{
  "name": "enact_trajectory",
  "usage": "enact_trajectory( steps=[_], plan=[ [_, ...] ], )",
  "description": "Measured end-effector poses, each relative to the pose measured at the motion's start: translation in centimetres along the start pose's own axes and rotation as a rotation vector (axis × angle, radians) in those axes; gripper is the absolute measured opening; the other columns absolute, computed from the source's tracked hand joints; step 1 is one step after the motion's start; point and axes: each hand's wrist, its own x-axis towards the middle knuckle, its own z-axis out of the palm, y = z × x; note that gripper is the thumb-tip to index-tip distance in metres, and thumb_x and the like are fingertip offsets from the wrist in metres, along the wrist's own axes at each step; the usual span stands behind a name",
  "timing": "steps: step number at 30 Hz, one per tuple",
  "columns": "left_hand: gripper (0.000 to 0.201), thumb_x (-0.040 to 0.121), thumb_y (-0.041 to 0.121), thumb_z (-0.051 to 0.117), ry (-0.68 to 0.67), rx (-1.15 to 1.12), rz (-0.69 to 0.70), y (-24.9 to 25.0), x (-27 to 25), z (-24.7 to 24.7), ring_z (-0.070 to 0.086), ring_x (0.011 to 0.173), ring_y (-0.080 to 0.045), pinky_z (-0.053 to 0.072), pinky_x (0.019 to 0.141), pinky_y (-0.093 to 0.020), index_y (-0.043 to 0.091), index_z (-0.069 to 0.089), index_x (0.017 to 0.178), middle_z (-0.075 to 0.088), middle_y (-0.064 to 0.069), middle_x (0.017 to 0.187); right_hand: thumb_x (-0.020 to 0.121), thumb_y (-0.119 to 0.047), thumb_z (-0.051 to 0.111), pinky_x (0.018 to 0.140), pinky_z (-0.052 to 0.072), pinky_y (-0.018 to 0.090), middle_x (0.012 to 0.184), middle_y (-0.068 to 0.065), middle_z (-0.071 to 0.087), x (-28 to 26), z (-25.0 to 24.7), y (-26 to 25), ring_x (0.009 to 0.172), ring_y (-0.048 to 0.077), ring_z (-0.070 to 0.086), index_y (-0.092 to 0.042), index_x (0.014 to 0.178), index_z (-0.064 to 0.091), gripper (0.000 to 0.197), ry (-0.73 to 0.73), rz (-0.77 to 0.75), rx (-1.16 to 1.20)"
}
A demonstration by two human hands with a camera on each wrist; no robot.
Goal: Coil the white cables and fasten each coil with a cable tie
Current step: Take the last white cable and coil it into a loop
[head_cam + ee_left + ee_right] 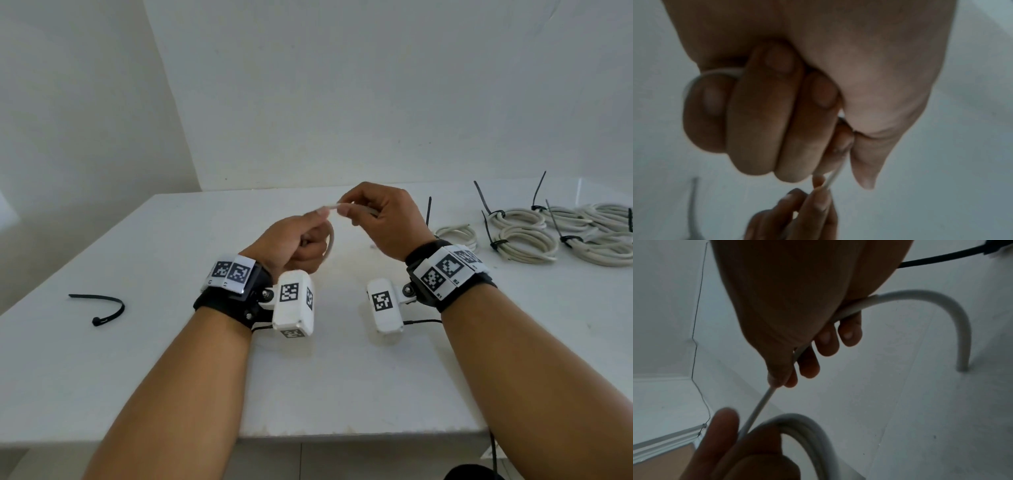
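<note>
A white cable is held up over the middle of the white table, and both hands are on it. The left hand is curled tight: a loop of the cable is wrapped round its closed fingers, and the strand is pinched between thumb and forefinger, clearly seen from the left wrist. From that pinch a short straight run of cable is stretched toward 1 o'clock, into the right hand. There it is pinched at the fingertips, the remaining fingers being curled round the thicker part, which arcs out past the palm and drops to the tabletop. Both grips are narrow and closed on the cable; neither hand is touching the table.

At 3 o'clock from the hands, along the right side of the table, a cluster of finished coils is laid out, each cinched by a black cable tie with its tail sticking upward. One smaller coil lies just beside the right wrist, with a black tie standing behind it; whether that one is fastened cannot be told. Far out at 9 o'clock, well apart from everything, a single loose cable tie is lying bent on the surface.
</note>
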Motion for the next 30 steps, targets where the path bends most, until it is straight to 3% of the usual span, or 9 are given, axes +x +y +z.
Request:
enact_trajectory(
  steps=[3, 7, 11, 14, 16, 20, 23, 28, 30],
  plan=[
    [0.050, 0.085, 0.055, 0.063, -0.121, -0.214, 0.091, 0.7, -0.8, -0.7, 0.015, 0.034, -0.011, 0.008, 0.042, -0.028, 0.023, 0.036, 0.056, 0.026, 0.008, 0.038, 0.097, -0.025, 0.062, 0.054, 0.036, 0.009, 0.066, -0.005, 0.064, 0.1, -0.3, 0.3, 0.053, 0.001, 0.049, -0.025, 0.098, 0.070, 0.008, 0.073, 0.061, 0.048],
    [0.050, 0.088, 0.058, 0.047, -0.101, -0.306, 0.187, 1.2, -1.3, -1.2, 0.015, 0.035, -0.012, 0.016, 0.044, -0.025, 0.024, 0.025, 0.059, 0.017, 0.006, 0.041, 0.096, -0.023, 0.064, 0.052, 0.039, 0.009, 0.067, -0.006, 0.058, 0.3, -0.7, 1.0, 0.051, 0.001, 0.052, -0.019, 0.099, 0.068, 0.006, 0.153, 0.145, 0.139],
    [0.049, 0.088, 0.061, 0.038, -0.118, -0.433, 0.295, 1.2, -0.8, -1.0, 0.015, 0.034, -0.012, 0.019, 0.042, -0.025, 0.023, 0.025, 0.060, 0.019, 0.006, 0.039, 0.093, -0.025, 0.068, 0.056, 0.040, 0.009, 0.067, -0.006, 0.061, 0.1, 0.0, 1.0, 0.056, -0.001, 0.053, -0.020, 0.087, 0.070, 0.008, 0.009, 0.140, 0.025],
    [0.049, 0.089, 0.061, 0.036, -0.089, -0.538, 0.370, 1.1, -0.2, -0.7, 0.020, 0.035, -0.011, 0.024, 0.044, -0.025, 0.021, 0.037, 0.060, 0.030, 0.006, 0.040, 0.094, -0.028, 0.066, 0.057, 0.041, 0.014, 0.064, -0.008, 0.063, -0.2, 1.0, 0.7, 0.054, -0.001, 0.051, -0.023, 0.084, 0.070, 0.012, -0.174, 0.146, -0.052],
    [0.049, 0.094, 0.057, 0.034, -0.008, -0.567, 0.389, 1.0, 0.2, -0.5, 0.029, 0.039, -0.010, 0.030, 0.049, -0.025, 0.019, 0.043, 0.065, 0.037, 0.005, 0.046, 0.096, -0.027, 0.063, 0.058, 0.038, 0.016, 0.064, -0.010, 0.064, -0.4, 1.5, 0.3, 0.053, -0.003, 0.051, -0.024, 0.089, 0.069, 0.011, -0.278, 0.153, -0.083],
    [0.043, 0.103, 0.048, 0.031, 0.275, -0.561, 0.402, 0.8, 1.0, 0.0, 0.037, 0.047, -0.013, 0.035, 0.055, -0.026, 0.018, 0.039, 0.073, 0.040, 0.003, 0.055, 0.100, -0.019, 0.052, 0.067, 0.040, 0.016, 0.079, -0.016, 0.068, -0.7, 2.2, -0.5, 0.062, -0.013, 0.054, -0.024, 0.113, 0.067, 0.021, -0.486, 0.165, -0.148],
    [0.038, 0.106, 0.042, 0.033, 0.512, -0.372, 0.428, 0.5, 1.3, 0.0, 0.039, 0.048, -0.014, 0.037, 0.058, -0.026, 0.017, 0.039, 0.078, 0.042, 0.002, 0.054, 0.099, -0.016, 0.048, 0.057, 0.043, 0.012, 0.085, -0.018, 0.071, -0.7, 2.2, -1.1, 0.060, -0.004, 0.058, -0.027, 0.122, 0.063, 0.029, -0.601, 0.168, -0.267],
    [0.031, 0.105, 0.039, 0.035, 0.785, 0.048, 0.429, 0.1, 1.6, -0.9, 0.046, 0.050, -0.014, 0.039, 0.060, -0.030, 0.011, 0.037, 0.092, 0.049, 0.007, 0.053, 0.097, -0.021, 0.057, 0.056, 0.050, 0.021, 0.079, -0.009, 0.074, -0.7, 1.4, -2.0, 0.057, 0.005, 0.066, -0.023, 0.102, 0.062, 0.008, -0.520, 0.186, -0.220],
    [0.039, 0.102, 0.044, 0.036, 0.820, 0.326, 0.357, -0.3, 1.6, -0.9, 0.050, 0.056, -0.015, 0.043, 0.066, -0.034, 0.010, 0.045, 0.084, 0.053, 0.005, 0.055, 0.094, -0.021, 0.066, 0.058, 0.055, 0.023, 0.074, -0.006, 0.074, -0.7, 1.3, -2.4, 0.058, 0.005, 0.069, -0.018, 0.092, 0.064, 0.004, -0.442, 0.127, -0.151]
  ],
)
